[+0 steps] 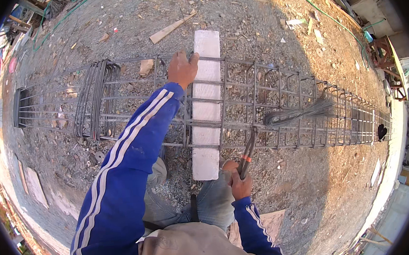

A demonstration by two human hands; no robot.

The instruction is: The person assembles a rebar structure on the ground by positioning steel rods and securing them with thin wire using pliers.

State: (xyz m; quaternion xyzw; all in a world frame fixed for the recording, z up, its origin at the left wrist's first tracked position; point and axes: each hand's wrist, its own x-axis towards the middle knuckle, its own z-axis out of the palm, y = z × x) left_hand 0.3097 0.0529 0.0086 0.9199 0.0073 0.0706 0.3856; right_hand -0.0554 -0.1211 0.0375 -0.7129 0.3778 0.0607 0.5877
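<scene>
A long rebar cage (254, 87) of lengthwise bars and stirrups runs across in front of me. Its bars pass over a whitish rectangular beam (205, 70) lying crosswise beneath. My left hand (183, 70) is at the far bar, just left of the beam, with its fingers curled over the steel. Close to my knee, my right hand (241, 185) is closed around the handles of tying pincers (248, 154) with an orange band. The pincers' jaws point away from me, at the near side of the cage. A bundle of thin tie wire (303, 112) rests on the cage to their right.
Several stirrups (93, 99) are bunched together at the left. A dark block (21, 108) stands at the cage's left end. A wooden offcut (171, 29) lies on the gravel (126, 19) beyond. At the right, a green hose (332, 18) runs along the ground.
</scene>
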